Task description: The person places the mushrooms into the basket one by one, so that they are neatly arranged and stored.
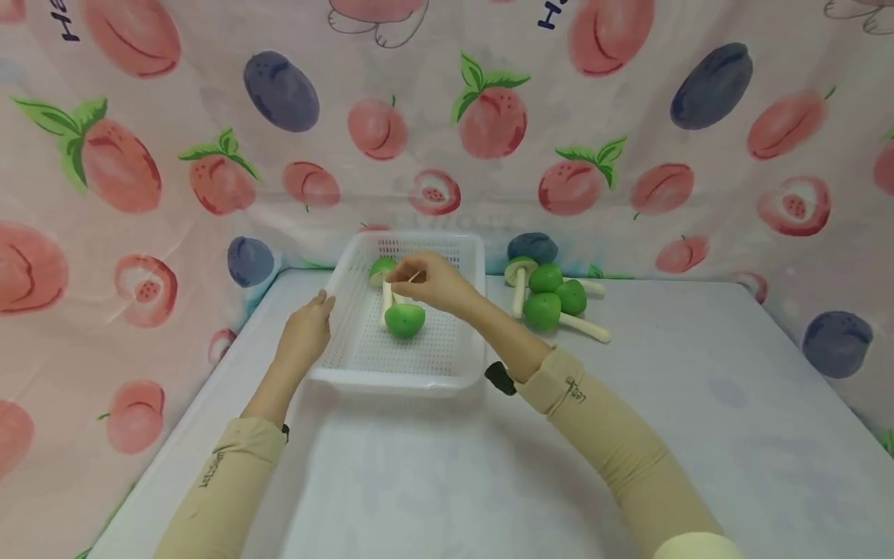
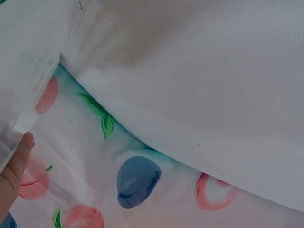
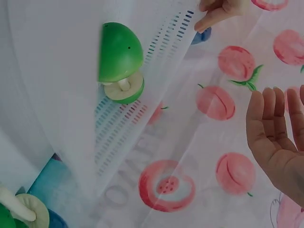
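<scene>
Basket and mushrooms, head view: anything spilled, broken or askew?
Nothing stands out. The white basket is upright on the table, and the two mushrooms inside show no visible damage. The four mushrooms outside, right of it, lie at mixed angles, but clustered together rather than scattered.

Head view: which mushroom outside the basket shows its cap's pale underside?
The back-left mushroom of the pile, nearest the basket, its stem pointing toward the viewer; the other three mushrooms show green cap tops.
</scene>
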The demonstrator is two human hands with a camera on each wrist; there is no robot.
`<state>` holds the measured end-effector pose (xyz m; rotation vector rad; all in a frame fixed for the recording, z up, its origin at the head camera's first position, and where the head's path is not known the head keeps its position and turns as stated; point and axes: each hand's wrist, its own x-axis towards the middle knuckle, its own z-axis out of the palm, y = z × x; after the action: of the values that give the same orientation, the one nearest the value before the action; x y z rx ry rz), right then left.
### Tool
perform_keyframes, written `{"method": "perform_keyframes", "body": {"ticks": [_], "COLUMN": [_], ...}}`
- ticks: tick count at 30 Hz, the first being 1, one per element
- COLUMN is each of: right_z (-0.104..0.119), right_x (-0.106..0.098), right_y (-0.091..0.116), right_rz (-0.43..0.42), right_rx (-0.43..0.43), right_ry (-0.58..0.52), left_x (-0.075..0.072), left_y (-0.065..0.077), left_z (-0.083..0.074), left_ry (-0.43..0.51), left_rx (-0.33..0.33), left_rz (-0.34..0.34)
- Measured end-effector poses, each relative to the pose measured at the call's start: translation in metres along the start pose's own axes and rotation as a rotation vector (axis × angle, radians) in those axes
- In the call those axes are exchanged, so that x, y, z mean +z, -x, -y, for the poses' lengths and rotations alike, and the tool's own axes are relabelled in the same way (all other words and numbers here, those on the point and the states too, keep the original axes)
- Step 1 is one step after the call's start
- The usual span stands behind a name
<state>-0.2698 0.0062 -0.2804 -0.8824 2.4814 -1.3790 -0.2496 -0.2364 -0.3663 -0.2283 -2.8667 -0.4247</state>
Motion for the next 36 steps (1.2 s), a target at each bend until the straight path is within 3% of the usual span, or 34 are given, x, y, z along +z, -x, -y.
{"method": "perform_keyframes", "body": {"ticks": [10, 19, 29, 36], "right_z": [-0.015, -0.039, -0.096, -0.118], "right_x": [-0.019, -0.037, -0.07, -0.085], "right_y": [0.04, 0.08, 0.129, 0.149], "right_rz": [-0.031, -0.037, -0.076, -0.083], "right_rx": [0.033, -0.005, 0.125, 0.192], "right_ry": [-0.025, 0.01, 0.107, 0.177], "left_x": [0.002, 0.001, 0.005, 0.002], "left_y": [-0.003, -0.001, 0.001, -0.001], "left_z": [0.001, 0.0, 0.001, 0.002], "left_ry": [-0.008, 0.0, -0.003, 0.013], "left_rx": [-0.005, -0.004, -0.001, -0.012], "left_rz": [-0.01, -0.008, -0.022, -0.024]}}
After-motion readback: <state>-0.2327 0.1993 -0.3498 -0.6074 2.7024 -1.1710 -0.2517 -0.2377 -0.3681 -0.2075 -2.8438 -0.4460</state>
